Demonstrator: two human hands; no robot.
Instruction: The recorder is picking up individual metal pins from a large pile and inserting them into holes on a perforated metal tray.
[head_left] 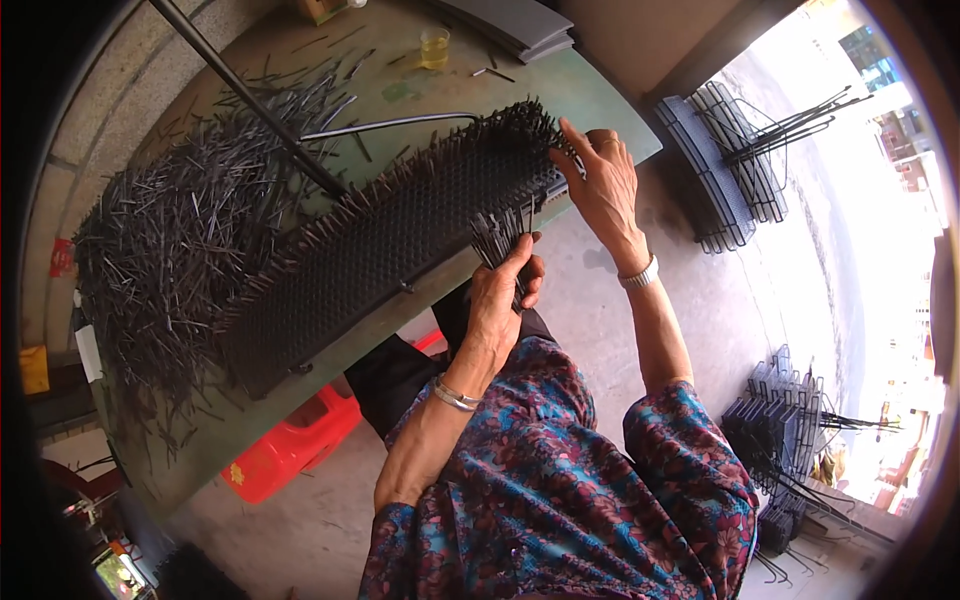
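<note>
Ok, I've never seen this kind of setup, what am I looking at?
There is no robot, just a person's two bare hands. The one picture comes from a wide fisheye camera on the person's head, looking down, so edges curve. The left hand grips a bundle of thin dark strips. The right hand is at the right end of a dark honeycomb board, by a cluster of strips; whether it pinches one is unclear. The board lies on a green table, with a loose pile of strips to its left and a clear cup of yellow liquid beyond.
</note>
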